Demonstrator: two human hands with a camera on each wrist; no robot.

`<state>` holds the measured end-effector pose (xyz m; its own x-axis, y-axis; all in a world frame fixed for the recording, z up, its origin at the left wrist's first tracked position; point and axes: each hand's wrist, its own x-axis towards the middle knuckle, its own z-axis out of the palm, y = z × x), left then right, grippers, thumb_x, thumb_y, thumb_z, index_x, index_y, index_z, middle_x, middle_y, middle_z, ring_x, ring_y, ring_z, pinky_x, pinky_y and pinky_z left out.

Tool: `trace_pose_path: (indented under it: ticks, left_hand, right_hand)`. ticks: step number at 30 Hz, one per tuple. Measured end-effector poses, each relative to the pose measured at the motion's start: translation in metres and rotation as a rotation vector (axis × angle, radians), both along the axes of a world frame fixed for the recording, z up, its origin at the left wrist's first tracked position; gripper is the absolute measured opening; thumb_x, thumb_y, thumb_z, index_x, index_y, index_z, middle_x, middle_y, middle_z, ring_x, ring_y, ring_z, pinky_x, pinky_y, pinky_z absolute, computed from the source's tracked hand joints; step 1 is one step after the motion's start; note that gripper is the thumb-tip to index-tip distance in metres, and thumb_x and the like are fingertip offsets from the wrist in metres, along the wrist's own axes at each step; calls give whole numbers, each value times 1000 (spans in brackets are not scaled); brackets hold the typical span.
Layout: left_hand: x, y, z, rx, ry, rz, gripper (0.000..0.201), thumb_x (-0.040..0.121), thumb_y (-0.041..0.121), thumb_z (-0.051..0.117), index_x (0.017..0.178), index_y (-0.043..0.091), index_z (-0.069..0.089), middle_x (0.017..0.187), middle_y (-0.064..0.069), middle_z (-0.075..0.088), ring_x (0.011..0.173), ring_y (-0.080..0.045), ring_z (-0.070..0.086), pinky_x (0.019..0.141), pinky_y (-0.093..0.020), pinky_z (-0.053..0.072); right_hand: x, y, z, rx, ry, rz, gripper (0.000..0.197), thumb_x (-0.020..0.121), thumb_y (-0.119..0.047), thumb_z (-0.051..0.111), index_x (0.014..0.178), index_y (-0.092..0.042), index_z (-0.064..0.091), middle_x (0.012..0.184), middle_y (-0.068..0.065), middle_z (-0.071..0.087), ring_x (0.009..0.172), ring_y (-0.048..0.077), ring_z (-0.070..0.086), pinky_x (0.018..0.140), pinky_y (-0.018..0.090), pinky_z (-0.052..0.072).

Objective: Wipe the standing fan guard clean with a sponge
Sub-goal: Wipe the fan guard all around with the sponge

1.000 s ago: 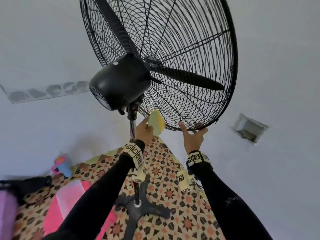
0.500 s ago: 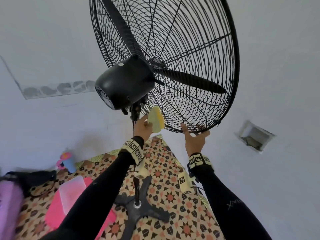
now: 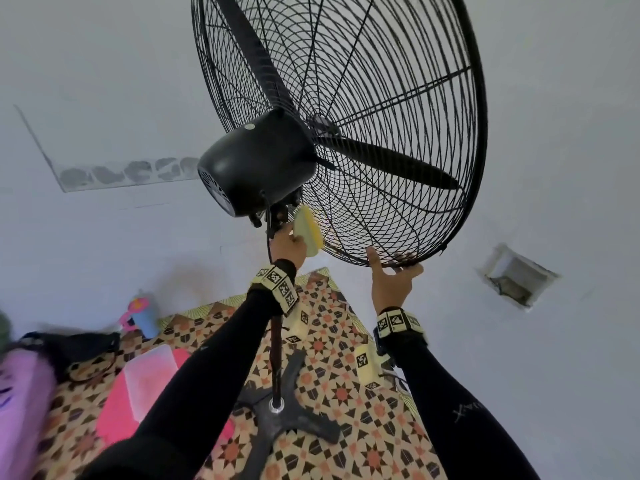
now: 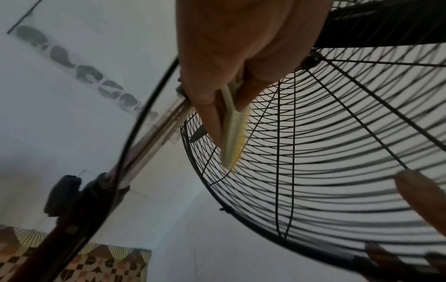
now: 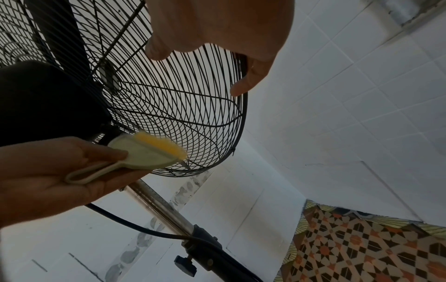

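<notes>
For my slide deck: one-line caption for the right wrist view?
Left hand holds yellow sponge against black wire fan guard.

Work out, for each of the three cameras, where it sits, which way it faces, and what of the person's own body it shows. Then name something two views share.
Head: worn on the head, looking forward and down at the fan guard; both black-sleeved forearms, left hand and right hand show.
Left wrist: looks along the left hand, which pinches the sponge against the guard wires.
Right wrist: looks along the right hand at the guard rim; the left hand also shows.
Shared: all three show the sponge and the fan pole.
</notes>
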<state>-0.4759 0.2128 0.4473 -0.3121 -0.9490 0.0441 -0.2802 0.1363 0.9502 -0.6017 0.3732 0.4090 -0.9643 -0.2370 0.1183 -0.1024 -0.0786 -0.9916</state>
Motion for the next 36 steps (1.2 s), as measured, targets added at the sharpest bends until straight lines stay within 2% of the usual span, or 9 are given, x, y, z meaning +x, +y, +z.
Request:
trace_pose_path:
  ticks: [2, 7, 11, 13, 16, 21, 26, 33, 36]
  left_hand:
    - [-7, 6, 13, -26, -47, 88, 47, 98, 5, 49, 144, 15, 56, 136, -17, 62, 125, -38, 59, 106, -41, 48]
    - [-9, 39, 18, -206, -111, -13, 41, 101, 6, 49, 139, 12, 60, 127, -15, 68, 117, -35, 63, 95, -37, 51]
    - [-3, 19, 23, -183, -81, 93, 42, 98, 6, 48, 139, 10, 59, 132, -18, 65, 121, -38, 61, 105, -46, 50]
    - [-6, 13, 36, -153, -102, 106, 45, 96, 6, 49, 139, 14, 59, 136, -14, 63, 125, -36, 58, 107, -43, 47]
    - [-11, 14, 43, -149, -124, 57, 42, 97, 5, 48, 137, 14, 60, 136, -14, 62, 126, -35, 57, 105, -39, 44]
    - [7, 1, 22, -119, -17, -158, 55, 94, 2, 54, 147, 14, 53, 129, -16, 63, 120, -40, 60, 100, -53, 54]
    - [0, 12, 43, -176, -157, 56, 38, 96, 3, 48, 131, 6, 62, 130, -17, 65, 121, -37, 60, 103, -43, 48]
    - [6, -1, 19, -173, -44, -176, 53, 97, 3, 51, 150, 12, 49, 138, -19, 58, 120, -41, 59, 95, -56, 57]
    - [7, -2, 28, -232, -89, 1, 41, 98, 3, 50, 139, 4, 56, 136, -20, 61, 123, -40, 57, 103, -52, 51]
  right_hand:
    - [-1, 1, 1, 0, 1, -1, 91, 66, -58, 91, 127, -31, 29, 124, -4, 56, 116, 17, 56, 103, 46, 53]
    - [-4, 6, 0, 19, -17, 7, 95, 62, -63, 91, 127, -35, 27, 124, -3, 55, 116, 17, 54, 95, 49, 58]
    - [2, 6, 0, 22, -14, 22, 96, 64, -62, 89, 130, -33, 27, 126, -3, 54, 123, 20, 54, 106, 44, 51]
    - [3, 6, 3, 20, -21, 35, 100, 62, -65, 89, 133, -33, 28, 127, -3, 54, 126, 22, 55, 105, 45, 52]
    - [-1, 7, 5, 32, -29, 41, 98, 59, -70, 89, 127, -39, 25, 124, -3, 53, 120, 25, 58, 100, 48, 55]
    - [3, 10, 4, 24, -9, 17, 100, 67, -59, 89, 137, -21, 29, 123, -4, 52, 116, 20, 54, 106, 40, 50]
    - [9, 8, 6, 20, -3, 12, 97, 66, -58, 90, 133, -19, 31, 123, -3, 54, 115, 20, 55, 107, 46, 50]
    - [2, 13, 5, 38, -5, 27, 92, 66, -59, 90, 127, -26, 28, 121, -2, 54, 111, 19, 53, 106, 44, 50]
    - [8, 9, 3, 23, -3, 17, 93, 65, -60, 90, 127, -23, 31, 122, 0, 56, 111, 20, 55, 106, 46, 51]
